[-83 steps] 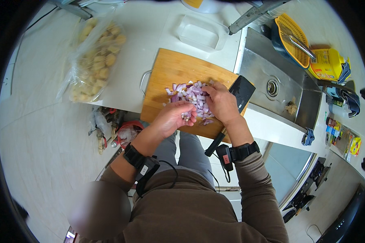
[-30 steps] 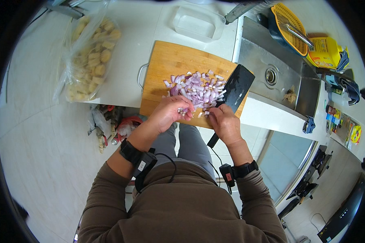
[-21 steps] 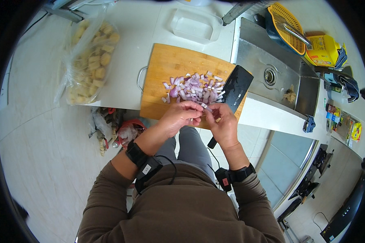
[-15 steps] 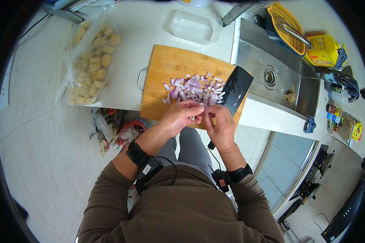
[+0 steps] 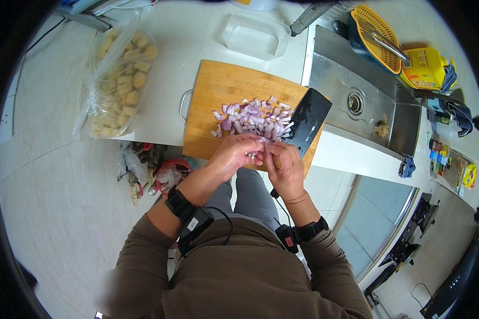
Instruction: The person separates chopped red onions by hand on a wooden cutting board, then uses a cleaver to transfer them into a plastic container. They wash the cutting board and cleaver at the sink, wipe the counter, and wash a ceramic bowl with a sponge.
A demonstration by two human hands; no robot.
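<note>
at the centre of the frame, chopped onion: a loose heap of purple and white pieces on the middle of the board, with a few strays along its left side.
cutting board: wooden, lying slightly askew on the counter, its lower edge jutting past the counter's front edge; a metal handle stands out at its left.
left hand: just below the heap, fingers curled inward around small onion bits, which show between them.
right hand: just beside the left, thumb and fingertips drawn together against the left's fingertips; whether they grip a piece cannot be told.
cleaver: black-bladed, lying slantwise along the board's right side, its handle partly hidden by the right hand.
plastic container: clear and rectangular, at the top centre of the frame, above the board and apart from it.
plastic bag: transparent, at the upper left, filled with pale yellow chunks.
sink: stainless steel, at the upper right, with a round drain.
basket: yellow and perforated, at the sink's far corner, a metal utensil lying across it.
</note>
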